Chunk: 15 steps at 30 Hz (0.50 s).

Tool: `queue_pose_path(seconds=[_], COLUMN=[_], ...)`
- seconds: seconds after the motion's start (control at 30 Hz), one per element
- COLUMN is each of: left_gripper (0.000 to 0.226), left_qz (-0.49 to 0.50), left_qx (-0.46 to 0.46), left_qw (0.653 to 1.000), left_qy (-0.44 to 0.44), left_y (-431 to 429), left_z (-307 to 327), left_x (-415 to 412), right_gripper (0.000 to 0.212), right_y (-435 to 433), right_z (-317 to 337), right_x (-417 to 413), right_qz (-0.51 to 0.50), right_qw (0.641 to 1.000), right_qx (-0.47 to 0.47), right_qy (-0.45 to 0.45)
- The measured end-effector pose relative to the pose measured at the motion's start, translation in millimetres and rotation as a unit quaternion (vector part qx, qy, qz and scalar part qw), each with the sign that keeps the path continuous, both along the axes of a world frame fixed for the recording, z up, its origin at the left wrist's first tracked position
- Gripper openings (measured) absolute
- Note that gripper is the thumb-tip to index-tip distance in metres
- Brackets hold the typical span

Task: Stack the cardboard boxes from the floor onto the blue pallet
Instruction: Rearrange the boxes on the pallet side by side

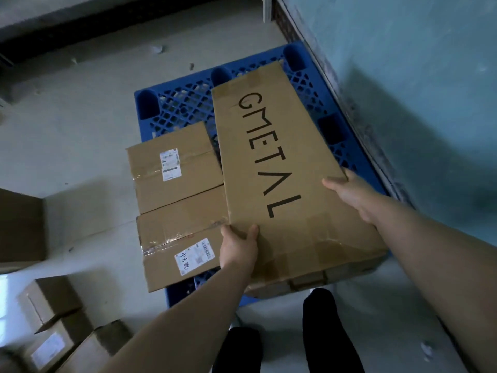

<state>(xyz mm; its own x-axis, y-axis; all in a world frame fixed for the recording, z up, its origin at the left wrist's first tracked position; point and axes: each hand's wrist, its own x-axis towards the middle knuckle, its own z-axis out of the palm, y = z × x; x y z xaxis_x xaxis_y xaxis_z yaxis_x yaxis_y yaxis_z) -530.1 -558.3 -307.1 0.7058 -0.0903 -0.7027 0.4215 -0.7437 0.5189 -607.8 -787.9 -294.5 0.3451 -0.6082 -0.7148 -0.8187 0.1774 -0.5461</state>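
A long cardboard box printed "GMETAL" (282, 168) lies over the right half of the blue pallet (185, 103), its near end raised. My left hand (238, 249) grips its near left edge, thumb on top. My right hand (349, 192) holds its right edge. Two smaller taped boxes sit on the pallet's left half: a far box (172, 168) and a near box (183, 238), each with a white label.
A teal wall (403, 76) runs right beside the pallet. More cardboard boxes (53, 327) stand on the grey floor at the lower left, and a dark box (18, 227) at the left edge. My legs (322, 340) are just in front of the pallet.
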Motion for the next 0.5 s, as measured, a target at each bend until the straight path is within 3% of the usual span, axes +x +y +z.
queue_pose_path(seconds=[0.23, 0.5], left_gripper=[0.049, 0.048], left_qz=[0.046, 0.09], left_qx=[0.01, 0.017], left_qw=[0.998, 0.996], left_qy=[0.029, 0.013], left_y=[-81, -94], left_z=[-72, -163], left_x=[1, 12], right_gripper=[0.068, 0.059], right_y=[-84, -104], right_z=[-88, -184], right_x=[8, 39], right_qz=[0.015, 0.065], right_qw=[1.0, 0.997], right_qx=[0.024, 0.037], right_qy=[0.012, -0.033])
